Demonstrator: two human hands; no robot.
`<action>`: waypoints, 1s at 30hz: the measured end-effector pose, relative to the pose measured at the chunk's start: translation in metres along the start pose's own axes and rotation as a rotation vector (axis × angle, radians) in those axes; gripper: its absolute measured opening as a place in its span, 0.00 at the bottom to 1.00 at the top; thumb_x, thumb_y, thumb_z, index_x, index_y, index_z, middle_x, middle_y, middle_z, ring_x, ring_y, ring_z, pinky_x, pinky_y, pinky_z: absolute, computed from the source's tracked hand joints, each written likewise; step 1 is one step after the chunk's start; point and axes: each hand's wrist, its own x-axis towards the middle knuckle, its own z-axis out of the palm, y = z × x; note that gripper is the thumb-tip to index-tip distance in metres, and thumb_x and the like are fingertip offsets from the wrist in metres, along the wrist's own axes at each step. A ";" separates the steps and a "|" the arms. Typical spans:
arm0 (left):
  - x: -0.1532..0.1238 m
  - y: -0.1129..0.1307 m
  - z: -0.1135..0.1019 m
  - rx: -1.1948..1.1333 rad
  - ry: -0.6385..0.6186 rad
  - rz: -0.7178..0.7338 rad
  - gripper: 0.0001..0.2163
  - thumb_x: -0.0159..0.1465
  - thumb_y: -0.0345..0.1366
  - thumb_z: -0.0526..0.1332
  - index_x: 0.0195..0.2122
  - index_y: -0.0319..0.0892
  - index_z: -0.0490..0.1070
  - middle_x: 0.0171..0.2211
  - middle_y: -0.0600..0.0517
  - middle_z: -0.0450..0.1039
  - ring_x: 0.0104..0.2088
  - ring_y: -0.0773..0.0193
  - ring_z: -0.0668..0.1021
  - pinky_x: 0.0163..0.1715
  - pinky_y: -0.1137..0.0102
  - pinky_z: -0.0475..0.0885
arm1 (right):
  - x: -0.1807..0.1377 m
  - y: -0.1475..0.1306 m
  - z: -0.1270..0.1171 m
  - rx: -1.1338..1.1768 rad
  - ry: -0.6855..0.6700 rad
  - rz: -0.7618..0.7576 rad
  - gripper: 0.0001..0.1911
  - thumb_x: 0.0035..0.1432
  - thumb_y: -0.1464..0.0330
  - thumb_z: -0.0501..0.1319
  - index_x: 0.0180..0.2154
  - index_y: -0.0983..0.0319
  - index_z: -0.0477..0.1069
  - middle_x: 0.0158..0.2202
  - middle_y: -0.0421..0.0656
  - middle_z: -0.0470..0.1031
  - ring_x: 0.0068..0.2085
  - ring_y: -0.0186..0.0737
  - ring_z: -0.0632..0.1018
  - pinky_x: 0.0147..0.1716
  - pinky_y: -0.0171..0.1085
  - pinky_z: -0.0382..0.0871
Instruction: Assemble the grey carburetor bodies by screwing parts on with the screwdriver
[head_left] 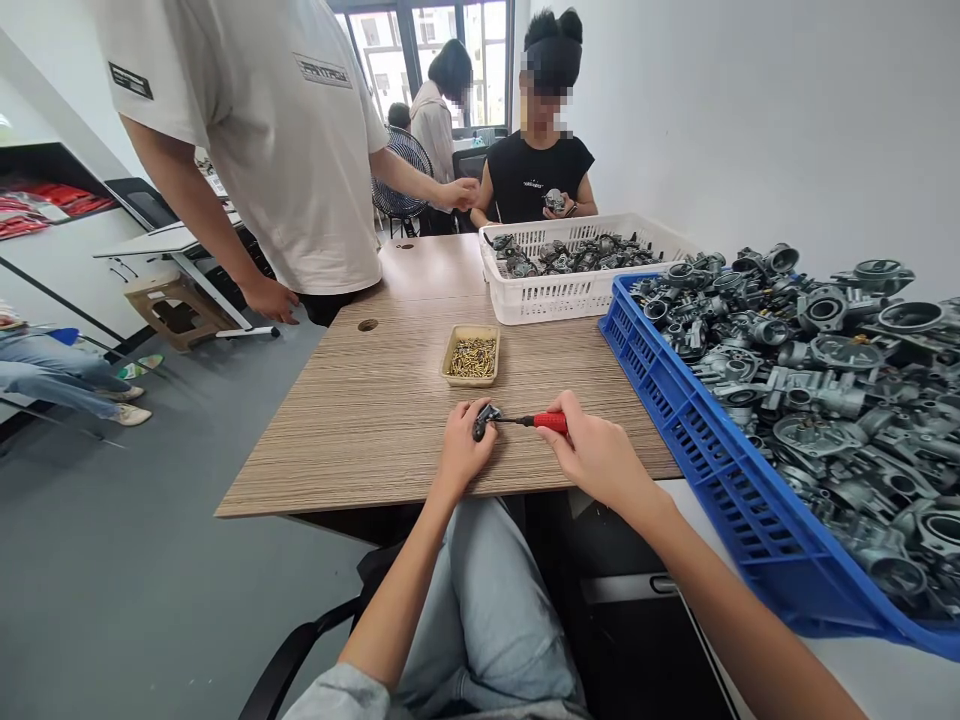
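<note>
My left hand [463, 447] is closed around a small dark metal part [484, 419] just above the wooden table [390, 400]. My right hand [592, 452] grips a red-handled screwdriver [541, 422] whose thin shaft points left into that part. A small tan tray of brass screws [471, 356] lies on the table just beyond my hands.
A blue crate [675, 400] heaped with grey metal castings stands at my right. Behind it is a white basket [570, 292] of similar parts. A person in a white shirt stands at the table's far left, and a seated person in black holds a part at the far end.
</note>
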 end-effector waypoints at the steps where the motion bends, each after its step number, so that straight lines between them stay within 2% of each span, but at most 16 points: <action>1: 0.000 0.000 0.000 0.001 0.001 -0.002 0.20 0.69 0.34 0.61 0.63 0.45 0.74 0.54 0.43 0.76 0.55 0.49 0.78 0.62 0.52 0.73 | 0.000 -0.001 0.000 -0.023 0.007 0.012 0.07 0.78 0.62 0.56 0.52 0.58 0.63 0.37 0.43 0.84 0.37 0.50 0.85 0.33 0.38 0.55; 5: 0.000 0.002 -0.001 0.001 0.005 -0.009 0.21 0.69 0.33 0.61 0.63 0.47 0.74 0.53 0.44 0.76 0.55 0.50 0.78 0.62 0.52 0.73 | 0.001 -0.001 0.002 -0.072 0.024 0.045 0.09 0.79 0.60 0.56 0.51 0.58 0.63 0.34 0.43 0.83 0.35 0.51 0.85 0.31 0.38 0.51; 10: 0.000 0.003 -0.001 0.000 0.007 -0.017 0.21 0.69 0.33 0.61 0.63 0.47 0.74 0.53 0.44 0.76 0.56 0.50 0.78 0.62 0.52 0.73 | 0.002 0.004 0.000 -0.006 0.018 0.038 0.09 0.79 0.59 0.56 0.51 0.57 0.63 0.35 0.43 0.83 0.36 0.51 0.84 0.32 0.38 0.54; 17: -0.001 0.000 0.000 -0.011 0.001 -0.012 0.21 0.68 0.33 0.62 0.63 0.47 0.74 0.54 0.44 0.75 0.56 0.50 0.78 0.63 0.52 0.73 | 0.000 0.011 -0.003 0.183 -0.022 -0.117 0.11 0.76 0.64 0.56 0.56 0.56 0.61 0.40 0.42 0.83 0.39 0.47 0.84 0.37 0.37 0.63; 20: -0.001 0.000 0.001 -0.005 0.002 -0.021 0.21 0.68 0.33 0.62 0.63 0.47 0.74 0.54 0.44 0.75 0.56 0.50 0.78 0.63 0.52 0.73 | -0.001 0.012 -0.001 0.139 -0.012 -0.109 0.08 0.77 0.64 0.55 0.54 0.57 0.61 0.41 0.44 0.83 0.39 0.48 0.84 0.36 0.38 0.63; 24: -0.001 -0.001 0.001 -0.007 -0.001 -0.020 0.22 0.68 0.33 0.62 0.64 0.47 0.74 0.54 0.44 0.75 0.55 0.50 0.78 0.63 0.51 0.73 | 0.000 0.007 0.002 0.001 0.016 -0.030 0.08 0.78 0.62 0.55 0.53 0.58 0.62 0.36 0.43 0.83 0.37 0.50 0.85 0.33 0.38 0.58; 30: -0.002 0.001 0.000 0.001 0.004 -0.022 0.22 0.68 0.33 0.62 0.64 0.48 0.74 0.54 0.44 0.75 0.56 0.50 0.77 0.63 0.52 0.73 | 0.001 -0.004 0.005 -0.212 0.036 0.119 0.14 0.79 0.55 0.55 0.51 0.59 0.64 0.32 0.46 0.84 0.35 0.54 0.86 0.30 0.39 0.53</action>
